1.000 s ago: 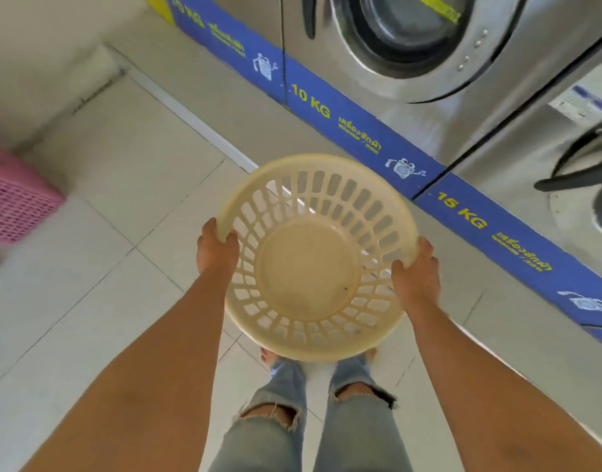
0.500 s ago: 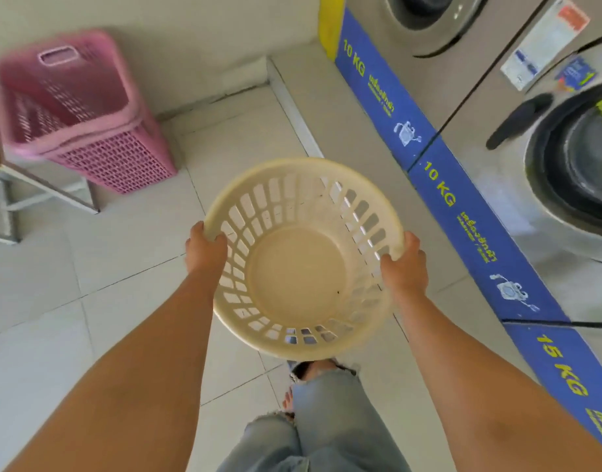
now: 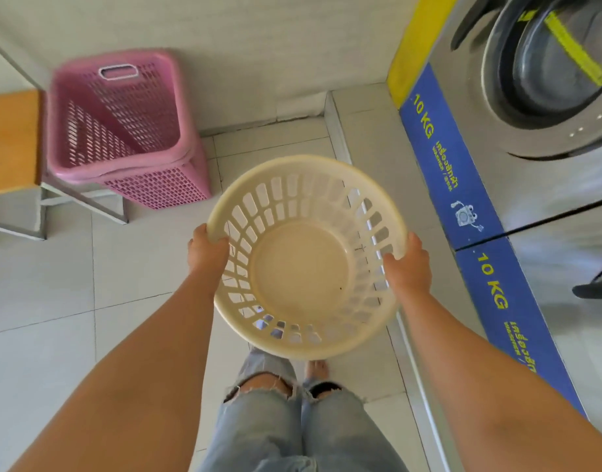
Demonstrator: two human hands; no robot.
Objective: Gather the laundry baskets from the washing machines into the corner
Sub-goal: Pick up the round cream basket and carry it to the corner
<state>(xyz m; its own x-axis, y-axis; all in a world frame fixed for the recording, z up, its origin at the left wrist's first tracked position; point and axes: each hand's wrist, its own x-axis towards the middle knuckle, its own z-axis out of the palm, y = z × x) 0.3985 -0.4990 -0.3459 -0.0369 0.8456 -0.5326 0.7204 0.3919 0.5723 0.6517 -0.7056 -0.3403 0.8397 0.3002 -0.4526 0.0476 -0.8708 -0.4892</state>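
Observation:
I hold a round cream laundry basket with slotted walls, empty, out in front of me above the floor. My left hand grips its left rim and my right hand grips its right rim. A pink rectangular laundry basket stands on the tiled floor against the wall at the upper left, nested in another pink one. The washing machines line the right side, with a blue "10 KG" strip along their base.
A wooden-topped table with metal legs stands at the left edge, touching the pink basket. A raised tile step runs along the machines. A machine door handle juts out at the right. My legs in torn jeans are below.
My view has swung left along the machines toward the corner. The pink basket has come from the left edge into full view and closer. Both hands keep their grip on the cream basket.

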